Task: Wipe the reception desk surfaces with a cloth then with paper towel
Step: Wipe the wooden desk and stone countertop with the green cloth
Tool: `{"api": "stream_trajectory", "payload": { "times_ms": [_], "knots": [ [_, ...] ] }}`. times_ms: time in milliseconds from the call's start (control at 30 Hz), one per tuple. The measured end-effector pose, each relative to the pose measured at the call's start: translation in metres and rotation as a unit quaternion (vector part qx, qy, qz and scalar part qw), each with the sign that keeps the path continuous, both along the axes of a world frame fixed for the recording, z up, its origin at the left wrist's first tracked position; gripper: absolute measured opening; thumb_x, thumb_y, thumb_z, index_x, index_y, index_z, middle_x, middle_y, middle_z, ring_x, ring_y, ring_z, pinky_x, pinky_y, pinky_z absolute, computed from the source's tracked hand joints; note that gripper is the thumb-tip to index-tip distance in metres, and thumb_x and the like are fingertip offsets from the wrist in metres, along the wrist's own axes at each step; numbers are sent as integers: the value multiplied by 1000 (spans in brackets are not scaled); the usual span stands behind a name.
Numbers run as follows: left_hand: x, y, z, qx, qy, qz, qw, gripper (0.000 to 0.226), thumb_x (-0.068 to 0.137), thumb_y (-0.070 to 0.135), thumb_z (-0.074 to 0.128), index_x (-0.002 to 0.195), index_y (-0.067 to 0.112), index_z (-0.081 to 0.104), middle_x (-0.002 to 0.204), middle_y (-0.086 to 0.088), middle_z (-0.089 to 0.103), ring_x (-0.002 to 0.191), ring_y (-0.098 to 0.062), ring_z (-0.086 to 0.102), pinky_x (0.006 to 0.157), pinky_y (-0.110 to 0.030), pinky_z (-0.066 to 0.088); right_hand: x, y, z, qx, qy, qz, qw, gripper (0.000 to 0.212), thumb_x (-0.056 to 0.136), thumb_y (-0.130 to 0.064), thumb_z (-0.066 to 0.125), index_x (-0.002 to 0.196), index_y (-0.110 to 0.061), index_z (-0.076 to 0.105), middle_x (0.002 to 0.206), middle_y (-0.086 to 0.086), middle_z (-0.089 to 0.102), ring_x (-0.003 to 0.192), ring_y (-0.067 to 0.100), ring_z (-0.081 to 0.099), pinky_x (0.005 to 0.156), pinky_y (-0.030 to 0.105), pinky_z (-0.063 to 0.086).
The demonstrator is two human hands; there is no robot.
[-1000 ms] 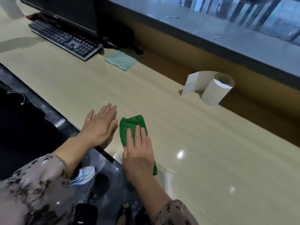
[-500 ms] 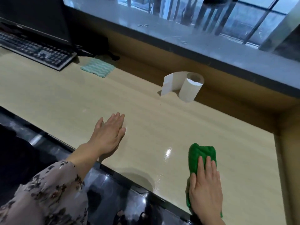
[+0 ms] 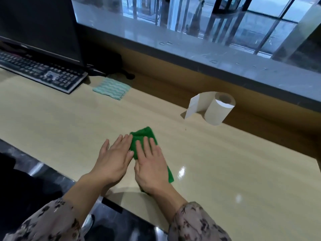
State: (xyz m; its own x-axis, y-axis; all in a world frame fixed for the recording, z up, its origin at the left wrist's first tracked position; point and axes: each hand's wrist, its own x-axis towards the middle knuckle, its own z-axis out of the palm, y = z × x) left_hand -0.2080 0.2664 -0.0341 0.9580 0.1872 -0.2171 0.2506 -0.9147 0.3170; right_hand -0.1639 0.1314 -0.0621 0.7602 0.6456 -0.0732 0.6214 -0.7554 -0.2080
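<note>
A folded green cloth (image 3: 145, 136) lies on the pale wooden desk (image 3: 69, 122) near its front edge. My right hand (image 3: 150, 164) presses flat on the cloth with straight fingers and covers most of it. My left hand (image 3: 114, 157) rests flat on the desk just left of the cloth, fingertips touching its edge. A roll of paper towel (image 3: 218, 110) stands at the back right with a loose sheet hanging off it.
A black keyboard (image 3: 40, 72) and a monitor (image 3: 40, 26) stand at the back left. A pale teal cloth (image 3: 111, 88) lies beside the keyboard. A raised grey counter (image 3: 208, 54) runs along the back. The desk's dark front edge (image 3: 52, 169) is near my arms.
My right hand slid the green cloth out to the right along the desk, then back left beside my left hand. My left hand stayed flat on the desk.
</note>
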Motion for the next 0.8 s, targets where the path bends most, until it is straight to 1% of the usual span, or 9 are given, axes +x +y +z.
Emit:
{"api": "stream_trajectory", "payload": {
  "times_ms": [67, 133, 200, 300, 467, 533, 667, 733, 800],
  "knots": [
    [7, 10, 0, 4, -1, 8, 1000, 56, 103, 37, 18, 154, 23, -1, 161, 5, 0, 147, -7, -6, 118, -37, -7, 34, 7, 2, -25, 4, 105, 994, 59, 97, -35, 24, 153, -20, 13, 160, 6, 9, 149, 24, 5, 121, 40, 5],
    [13, 18, 2, 13, 3, 8, 1000, 56, 103, 38, 17, 154, 23, -1, 161, 5, -2, 147, -7, -7, 118, -38, -6, 70, 5, 5, -43, -10, 134, 990, 63, 92, -41, 9, 153, -25, 6, 161, 3, 2, 149, 19, -1, 120, 37, -2],
    [21, 22, 3, 22, 5, 3, 1000, 56, 103, 39, 17, 154, 24, 0, 161, 6, 0, 147, -7, -6, 118, -38, -5, 102, -3, 5, -57, -19, 106, 993, 64, 92, -42, 7, 153, -26, 4, 162, 1, 0, 149, 17, -2, 120, 35, -3],
    [32, 20, 6, 21, 14, -3, 1000, 55, 103, 38, 17, 154, 25, -1, 161, 7, 1, 147, -7, -6, 118, -38, -6, 139, -26, 6, -67, -6, 22, 998, 58, 101, -36, 22, 154, -24, 3, 162, 2, -2, 149, 17, -4, 120, 32, -2],
    [45, 21, 4, 8, 25, 0, 1000, 55, 103, 38, 16, 154, 26, -1, 161, 8, 4, 147, -6, -4, 119, -39, -7, 125, -56, -3, -70, -42, -61, 995, 70, 90, -41, 7, 152, -11, 19, 159, 12, 17, 147, 28, 13, 121, 38, 10],
    [50, 21, 3, 7, 31, 6, 999, 55, 103, 37, 15, 154, 26, -2, 161, 10, 6, 147, -5, -2, 119, -39, -8, 103, -54, -10, -67, -67, -68, 993, 67, 90, -38, 20, 146, -5, 36, 151, 17, 35, 141, 34, 31, 115, 42, 18],
    [55, 16, -2, 2, 17, 24, 1000, 54, 103, 35, 17, 153, 26, 0, 160, 9, 14, 147, -5, 2, 119, -39, -9, 87, -31, -9, -21, -97, 13, 995, 59, 88, -37, 36, 137, -9, 52, 140, 15, 51, 130, 34, 48, 110, 44, 32],
    [59, 12, -3, 1, -5, 31, 1000, 54, 103, 34, 19, 153, 27, 1, 160, 10, 16, 147, -5, 1, 118, -37, -10, 101, -13, -5, -15, -76, 83, 994, 59, 90, -39, 33, 143, -13, 44, 147, 13, 43, 136, 31, 40, 111, 45, 36],
    [65, 11, -7, 12, -15, 41, 999, 55, 101, 37, 16, 154, 26, 3, 160, 10, 15, 147, -5, -1, 117, -35, -11, 126, 9, -1, -23, -26, 161, 986, 62, 94, -40, 23, 151, -17, 24, 158, 10, 21, 147, 28, 17, 119, 42, 19]
  ]
}}
